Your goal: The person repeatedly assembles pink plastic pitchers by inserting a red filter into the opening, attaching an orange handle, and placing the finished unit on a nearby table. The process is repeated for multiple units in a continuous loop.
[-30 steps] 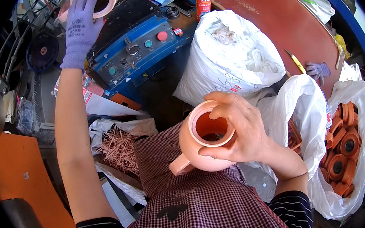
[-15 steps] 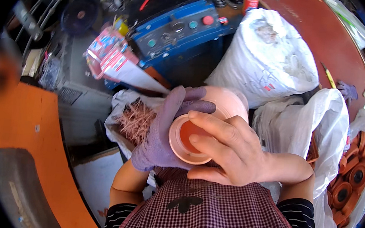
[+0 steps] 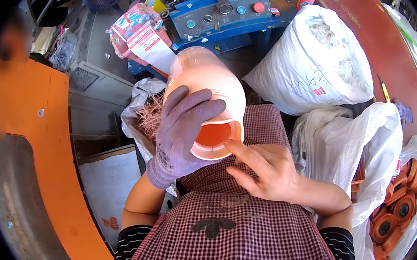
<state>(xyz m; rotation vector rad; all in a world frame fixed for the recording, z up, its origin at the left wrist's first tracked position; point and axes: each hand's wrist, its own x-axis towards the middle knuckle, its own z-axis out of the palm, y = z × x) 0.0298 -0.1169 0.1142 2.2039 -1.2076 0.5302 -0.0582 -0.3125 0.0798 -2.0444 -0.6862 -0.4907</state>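
Observation:
My left hand (image 3: 180, 132), in a purple-grey knit glove, is wrapped round the neck of a pale pink plastic bottle (image 3: 199, 73). The bottle lies tilted, its base toward the machine and its wide round mouth facing me, the inside glowing orange. My right hand (image 3: 270, 169) is bare and holds nothing. Its index finger stretches out to the right side of the mouth's rim, seemingly touching it, while the thumb stands apart and the other fingers are partly bent. Below the hands is my checked apron (image 3: 242, 240).
Beyond stands a blue machine panel (image 3: 220, 17) with coloured buttons. A bag of pink plastic shavings (image 3: 150, 116) sits left of the bottle. White sacks (image 3: 317, 65) stand to the right, beside a bag of orange-brown round parts (image 3: 395, 215). An orange panel (image 3: 42, 112) borders the left.
The bottle has tipped so its body shows beyond the mouth. My right hand has drawn back from over the mouth to its right edge. The view has shifted slightly.

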